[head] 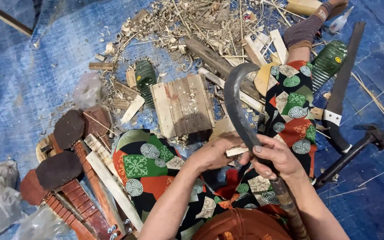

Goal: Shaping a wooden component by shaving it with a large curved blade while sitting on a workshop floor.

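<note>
The right hand (275, 159) is clamped on the curved knife (236, 102) — blade arching up and away. The left hand (216, 152) pinches a small wood strip (237, 151) crosswise against the blade, just beside the right fingers.

I see a curved blade (236, 104) of dark, matt metal, rough with patina. At 12 o'clock lie pale, dry wood shavings (192, 22). The blue tarpaulin (32, 75) looks like woven plastic. At 8 o'clock, small instruments (67, 178) of reddish wood look smooth.

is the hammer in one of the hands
No, the hammer lies on the blue tarp, while the right hand grips a curved blade and the left hand a wood strip.
</note>
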